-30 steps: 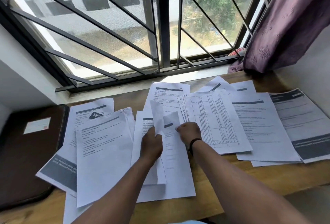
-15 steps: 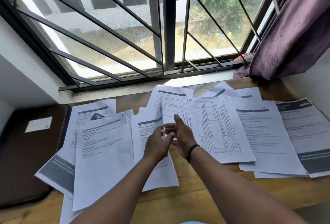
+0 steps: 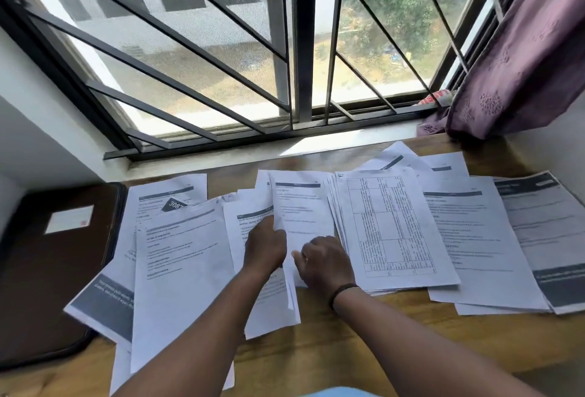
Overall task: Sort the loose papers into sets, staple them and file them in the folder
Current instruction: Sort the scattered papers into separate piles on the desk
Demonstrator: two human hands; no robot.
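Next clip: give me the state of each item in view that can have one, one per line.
Folder: closed, flat at the desk's left end.
Centre sheet: partly lifted, held by both hands.
Left hand: fingers curled on the sheet's left edge.
Right hand: on the sheet's lower part; grip unclear.
Table sheet stack: flat, fanned, unstapled as far as visible.
Other papers: loose, overlapping.
Curtain: drawn aside.

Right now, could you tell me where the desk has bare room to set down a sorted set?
Bare wood shows along the near edge of the desk, right of the right hand, and in a strip under the window sill. The middle is crowded with overlapping papers, and the folder fills the left end.
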